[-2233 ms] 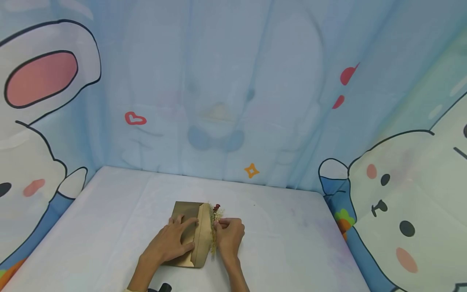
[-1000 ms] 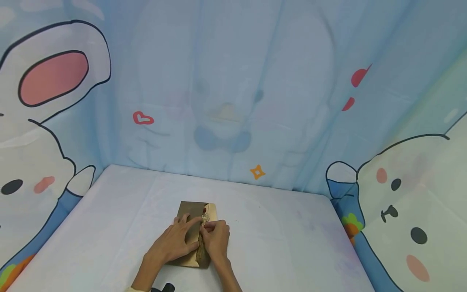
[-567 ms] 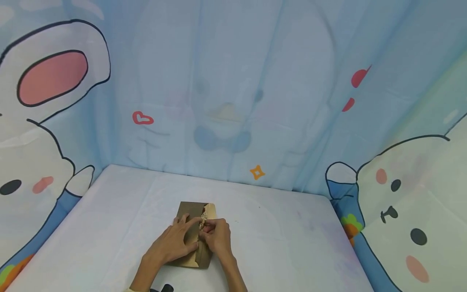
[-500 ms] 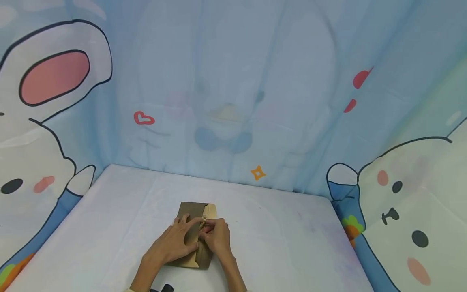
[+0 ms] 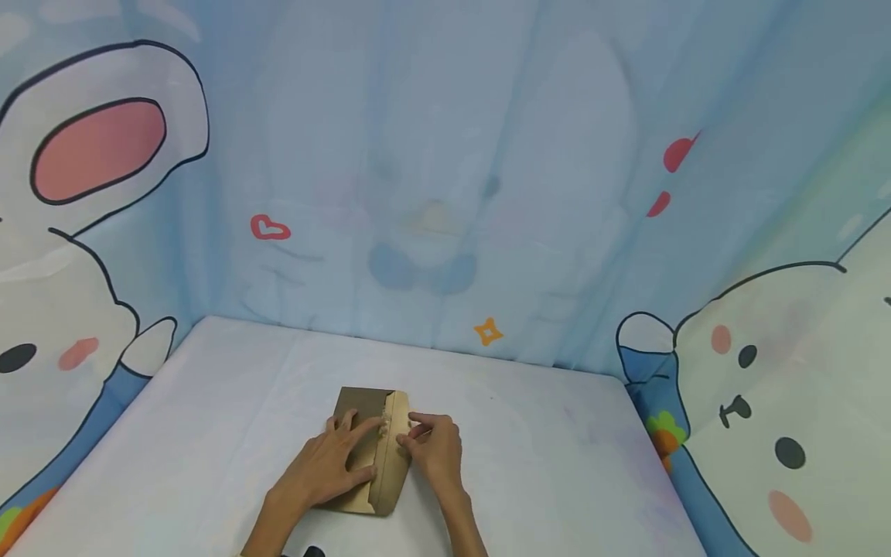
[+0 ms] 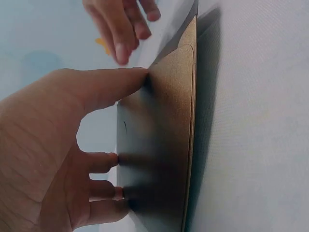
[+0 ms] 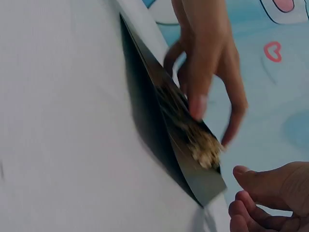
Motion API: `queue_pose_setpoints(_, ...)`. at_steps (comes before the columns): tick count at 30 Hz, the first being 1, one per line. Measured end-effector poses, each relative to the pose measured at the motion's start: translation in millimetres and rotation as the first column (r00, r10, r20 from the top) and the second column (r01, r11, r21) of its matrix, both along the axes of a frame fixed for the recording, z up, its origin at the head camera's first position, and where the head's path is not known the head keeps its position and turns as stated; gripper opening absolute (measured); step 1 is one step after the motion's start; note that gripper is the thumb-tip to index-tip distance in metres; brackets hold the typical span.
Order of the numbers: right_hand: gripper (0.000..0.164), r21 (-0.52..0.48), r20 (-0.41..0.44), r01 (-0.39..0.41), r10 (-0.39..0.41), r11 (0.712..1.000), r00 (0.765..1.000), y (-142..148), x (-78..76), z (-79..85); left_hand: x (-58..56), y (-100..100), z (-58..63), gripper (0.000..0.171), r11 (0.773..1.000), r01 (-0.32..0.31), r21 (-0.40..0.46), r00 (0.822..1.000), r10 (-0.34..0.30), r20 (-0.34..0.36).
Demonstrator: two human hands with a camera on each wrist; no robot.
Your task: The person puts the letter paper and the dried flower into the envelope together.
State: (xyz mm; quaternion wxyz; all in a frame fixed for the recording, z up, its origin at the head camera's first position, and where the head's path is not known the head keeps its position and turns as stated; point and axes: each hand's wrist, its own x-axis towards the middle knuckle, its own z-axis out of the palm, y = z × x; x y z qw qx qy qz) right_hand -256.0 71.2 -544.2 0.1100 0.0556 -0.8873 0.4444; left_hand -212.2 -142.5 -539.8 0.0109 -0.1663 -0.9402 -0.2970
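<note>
A brown-gold paper envelope (image 5: 390, 480) lies on the white table, its flap side toward the right. My left hand (image 5: 316, 468) rests on it with spread fingers, thumb (image 6: 116, 82) and fingertips pressing its face in the left wrist view. Inside the mouth, a small bunch of dried flowers (image 7: 205, 147) shows in the right wrist view, pale heads near the far end and stems running back into the envelope. My right hand (image 5: 437, 447) hovers at the flap's right edge, fingers loosely bent and holding nothing; in the right wrist view it is apart from the flowers.
A white cloth covers the table (image 5: 543, 464). Behind and at the sides hangs a blue curtain (image 5: 431, 155) printed with cartoon animals. Part of a black object (image 5: 314, 551) shows at the bottom edge, near my left wrist.
My right hand first carried the dried flowers from beside the envelope into its mouth, then let go and drew back to the right. My left hand stays on the envelope.
</note>
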Motion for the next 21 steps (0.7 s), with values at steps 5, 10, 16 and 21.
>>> queue_pose_setpoints(5,0.040,0.054,-0.059,0.098,-0.094,0.994,0.994,28,-6.6,9.9,-0.7,-10,0.2,0.078,0.998,-0.008,0.060,0.999,0.005,0.052)
queue_pose_setpoints(10,0.054,0.150,-0.133,0.093,-0.074,0.984,0.988,59,-17.6,22.6,-12.8,-25,13.0,0.078,0.996,-0.068,0.050,0.995,0.071,-0.071)
queue_pose_setpoints(16,0.080,0.455,-0.146,0.093,-0.029,0.886,0.989,91,-22.0,22.6,-18.7,-52,30.6,0.080,0.973,-0.210,-0.094,0.942,0.176,-0.285)
queue_pose_setpoints(21,0.089,0.524,-0.071,0.070,-0.039,0.849,0.997,100,-17.3,16.5,-16.7,-62,29.9,0.086,0.963,-0.233,-0.139,0.947,0.192,-0.257)
